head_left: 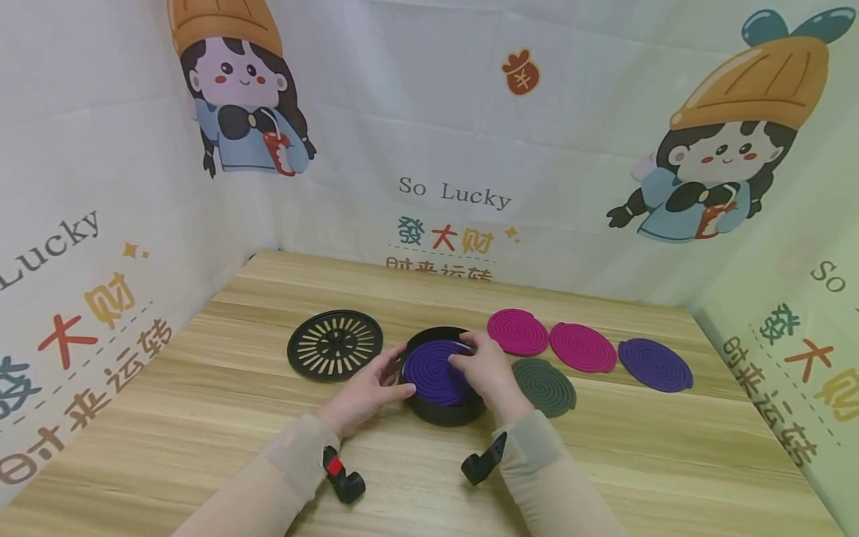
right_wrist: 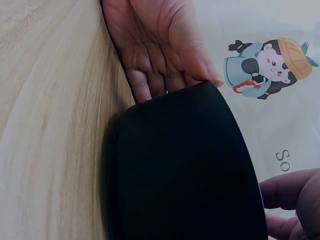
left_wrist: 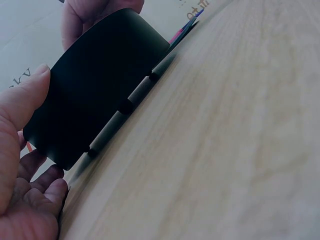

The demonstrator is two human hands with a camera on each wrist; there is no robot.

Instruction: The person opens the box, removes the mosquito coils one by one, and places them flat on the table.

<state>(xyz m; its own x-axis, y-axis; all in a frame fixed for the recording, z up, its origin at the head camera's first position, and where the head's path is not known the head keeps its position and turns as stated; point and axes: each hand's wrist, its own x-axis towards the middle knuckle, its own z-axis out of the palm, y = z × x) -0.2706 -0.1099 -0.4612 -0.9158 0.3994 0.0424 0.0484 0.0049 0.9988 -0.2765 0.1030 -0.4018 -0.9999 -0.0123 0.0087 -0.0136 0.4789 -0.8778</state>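
A round black mosquito coil holder (head_left: 446, 415) stands in front of me, with a purple mosquito coil (head_left: 436, 373) at its mouth and a little pink showing beneath. My left hand (head_left: 365, 395) grips the holder's left side; in the left wrist view its thumb (left_wrist: 32, 95) lies at the rim and its fingers curl near the base. At the right rim, my right hand (head_left: 490, 373) pinches the edge of the purple coil between thumb and fingers. The right wrist view has these right fingers (right_wrist: 287, 192) above the rim; the coil itself is hidden there.
Left of the holder lies a slotted black lid (head_left: 335, 344). To its right are a green coil (head_left: 545, 388), two pink coils (head_left: 517, 332) and another purple coil (head_left: 654, 365). A printed cloth (head_left: 376, 112) hangs around the wooden table (head_left: 168, 425).
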